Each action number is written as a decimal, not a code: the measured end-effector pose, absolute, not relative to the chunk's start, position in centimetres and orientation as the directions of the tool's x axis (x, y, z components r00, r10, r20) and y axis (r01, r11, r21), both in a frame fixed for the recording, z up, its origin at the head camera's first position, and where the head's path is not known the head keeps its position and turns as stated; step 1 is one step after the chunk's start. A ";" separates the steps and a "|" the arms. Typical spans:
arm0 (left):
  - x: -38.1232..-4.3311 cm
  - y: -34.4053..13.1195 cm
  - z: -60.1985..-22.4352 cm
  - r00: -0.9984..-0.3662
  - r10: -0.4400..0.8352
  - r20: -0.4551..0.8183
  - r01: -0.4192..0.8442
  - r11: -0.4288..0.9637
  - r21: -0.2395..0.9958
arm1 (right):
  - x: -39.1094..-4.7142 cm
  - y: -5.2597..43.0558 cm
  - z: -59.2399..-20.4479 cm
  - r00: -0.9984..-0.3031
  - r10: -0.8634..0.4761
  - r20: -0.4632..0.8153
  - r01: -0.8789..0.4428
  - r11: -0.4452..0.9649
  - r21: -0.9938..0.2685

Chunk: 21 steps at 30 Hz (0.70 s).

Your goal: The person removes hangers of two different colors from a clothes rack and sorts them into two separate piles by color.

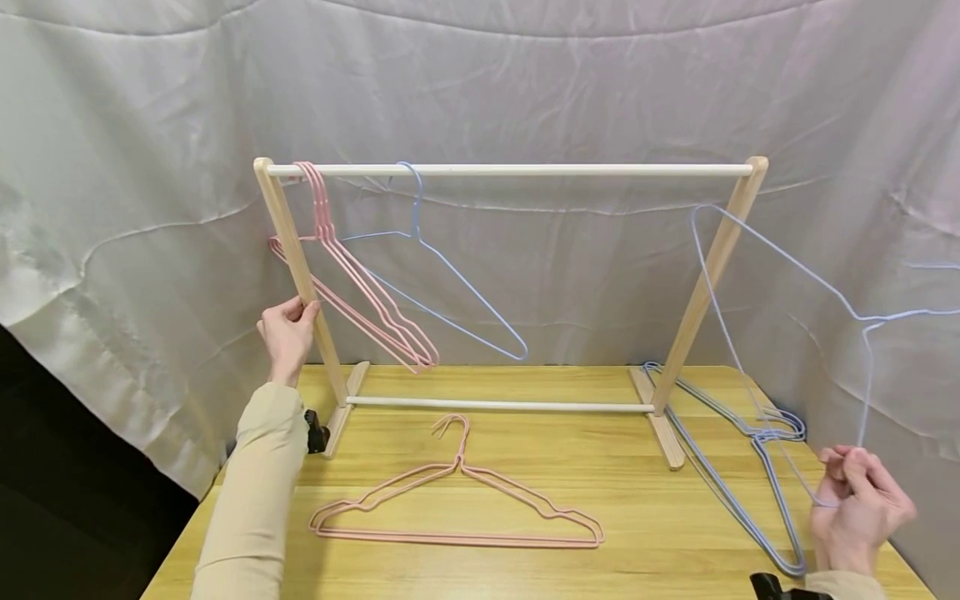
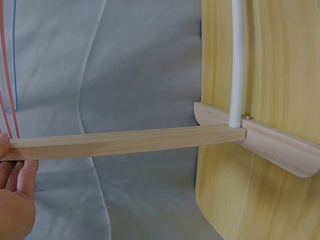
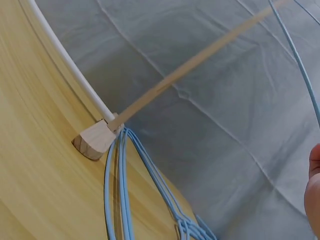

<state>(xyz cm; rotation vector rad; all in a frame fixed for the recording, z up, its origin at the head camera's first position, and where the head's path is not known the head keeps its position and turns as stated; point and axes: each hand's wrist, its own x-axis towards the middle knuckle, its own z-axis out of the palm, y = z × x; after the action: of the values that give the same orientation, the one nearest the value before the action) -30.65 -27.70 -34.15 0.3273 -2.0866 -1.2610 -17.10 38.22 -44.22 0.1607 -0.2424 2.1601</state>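
My left hand [image 1: 288, 337] grips the left wooden post [image 1: 327, 367] of a hanger rack, thumb and fingers on either side of it. The right hand [image 1: 858, 504] holds a blue wire hanger [image 1: 806, 271] by one end, raised at the right with its hook pointing off to the right. Several pink hangers [image 1: 322, 225] hang bunched at the left end of the white top rail [image 1: 585, 170]. Beside them hangs one blue hanger [image 1: 417, 208]. In the right wrist view, only part of the right hand [image 3: 314, 190] shows.
Pink hangers [image 1: 460, 458] lie stacked on the wooden table [image 1: 525, 471] before the rack. A stack of blue hangers [image 3: 122, 185] lies by the rack's right foot [image 1: 666, 437]. The lower white rail [image 1: 495, 405] joins both feet. Grey curtain [image 1: 570, 92] surrounds the table.
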 end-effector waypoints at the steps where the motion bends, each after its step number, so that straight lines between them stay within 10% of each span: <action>1: -30.6 -27.7 -34.1 -0.744 -0.524 0.415 0.123 0.502 0.856 | -17.0 38.4 -44.3 -0.568 0.802 0.187 -0.823 -0.558 -0.108; 12: -30.6 -27.7 -34.0 -0.744 -0.520 0.420 0.132 0.502 0.855 | -15.8 40.2 -45.2 -0.671 0.738 0.069 -0.741 -0.670 -0.050; 21: -30.4 -27.6 -34.0 -0.742 -0.516 0.428 0.144 0.501 0.853 | -15.7 40.5 -45.6 -0.691 0.715 -0.108 -0.681 -0.694 -0.234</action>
<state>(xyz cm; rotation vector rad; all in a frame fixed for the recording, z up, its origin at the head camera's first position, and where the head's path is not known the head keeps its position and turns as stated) -30.42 -27.62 -34.01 0.3036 -2.0754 -1.2639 -15.69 40.55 -45.63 -0.2440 -0.2250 2.3362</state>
